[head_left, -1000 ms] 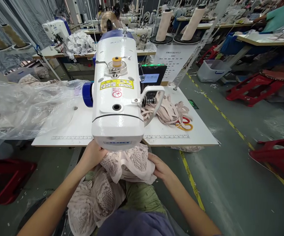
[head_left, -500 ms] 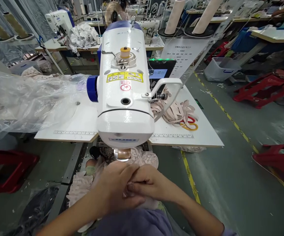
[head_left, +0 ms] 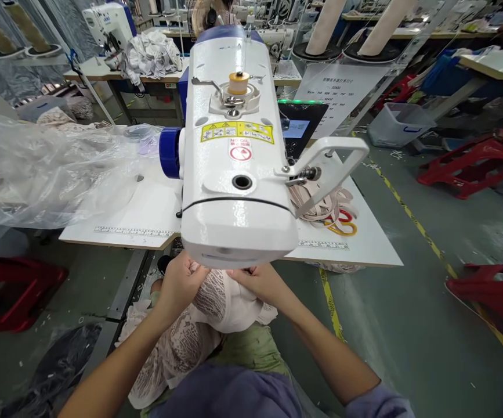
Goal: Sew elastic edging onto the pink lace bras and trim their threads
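Note:
A pale pink lace bra (head_left: 223, 302) is stretched between my two hands just below the head of a white sewing machine (head_left: 240, 226). My left hand (head_left: 180, 284) pinches its left edge, the thumb pressed on the fabric. Gripping the right edge is my right hand (head_left: 260, 283), thumb on top and the other fingers partly hidden under the machine head. The upper edge of the bra and the needle area are hidden behind the machine. More pale lace garments (head_left: 177, 342) hang over my lap on the left.
On the white table (head_left: 373, 249) to the right lie pale straps (head_left: 321, 200) and scissors with red and yellow handles (head_left: 342, 228). Clear plastic bags (head_left: 60, 174) cover the table's left side. Red stools (head_left: 490, 290) stand on the floor. A control screen (head_left: 299, 129) sits behind the machine.
My hands were together, lower and closer to me, over a small part of the fabric. Now they are apart and raised to the machine head, with the bra spread between them.

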{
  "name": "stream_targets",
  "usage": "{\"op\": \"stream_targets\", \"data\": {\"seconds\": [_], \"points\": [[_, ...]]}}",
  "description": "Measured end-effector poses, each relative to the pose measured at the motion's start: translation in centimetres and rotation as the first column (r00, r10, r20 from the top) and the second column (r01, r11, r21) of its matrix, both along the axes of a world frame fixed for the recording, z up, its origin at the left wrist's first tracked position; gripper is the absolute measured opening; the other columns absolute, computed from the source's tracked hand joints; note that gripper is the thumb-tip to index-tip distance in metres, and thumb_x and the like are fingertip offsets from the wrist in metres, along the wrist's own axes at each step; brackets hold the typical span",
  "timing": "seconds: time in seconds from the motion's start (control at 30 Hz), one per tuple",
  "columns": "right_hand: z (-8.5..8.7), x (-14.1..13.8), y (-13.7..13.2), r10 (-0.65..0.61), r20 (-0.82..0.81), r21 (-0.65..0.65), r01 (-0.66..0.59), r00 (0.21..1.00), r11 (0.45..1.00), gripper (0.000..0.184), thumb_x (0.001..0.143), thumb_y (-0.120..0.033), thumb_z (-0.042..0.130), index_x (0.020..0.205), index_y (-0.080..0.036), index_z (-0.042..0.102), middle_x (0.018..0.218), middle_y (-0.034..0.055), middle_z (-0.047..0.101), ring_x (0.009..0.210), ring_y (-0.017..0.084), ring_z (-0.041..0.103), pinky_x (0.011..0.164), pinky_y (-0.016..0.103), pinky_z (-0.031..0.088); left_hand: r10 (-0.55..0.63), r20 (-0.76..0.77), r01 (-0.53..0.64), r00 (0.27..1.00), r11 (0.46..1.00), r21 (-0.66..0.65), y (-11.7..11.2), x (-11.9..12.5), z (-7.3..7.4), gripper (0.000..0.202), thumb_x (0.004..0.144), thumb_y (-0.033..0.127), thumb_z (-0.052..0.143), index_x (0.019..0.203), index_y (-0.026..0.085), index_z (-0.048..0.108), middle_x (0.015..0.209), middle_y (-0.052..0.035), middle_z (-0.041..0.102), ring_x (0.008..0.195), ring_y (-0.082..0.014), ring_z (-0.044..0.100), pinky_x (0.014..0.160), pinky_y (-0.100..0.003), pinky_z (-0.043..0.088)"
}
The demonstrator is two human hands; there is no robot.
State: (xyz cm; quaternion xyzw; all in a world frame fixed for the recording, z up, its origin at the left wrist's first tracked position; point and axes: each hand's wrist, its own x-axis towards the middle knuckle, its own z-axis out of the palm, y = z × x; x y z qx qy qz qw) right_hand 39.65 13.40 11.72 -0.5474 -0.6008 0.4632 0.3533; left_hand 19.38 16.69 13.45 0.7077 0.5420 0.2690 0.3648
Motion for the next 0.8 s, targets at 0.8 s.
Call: {"op": "stream_targets", "data": {"seconds": [0.8], "points": [[-3.6, 0.8, -1.2, -0.095, -0.184, -0.110, 0.076, 0.978, 0.991, 0.053, 0.085, -0.062, 0.057, 0.057, -0.021, 0.038, 0.054, -0.0047, 0.033, 0.051, 0.010, 0.030, 0.049, 0.025, 0.023, 0.162, 0.070, -0.155, 0.984, 0.984, -0.091, -1.1, -3.4, -4.0, 0.033, 0.094, 0.047, 0.050, 0.112, 0.019, 0.053, 0.101, -0.0097, 0.066, 0.094, -0.0240, 0.066, 0.073, -0.032, 0.053]]}}
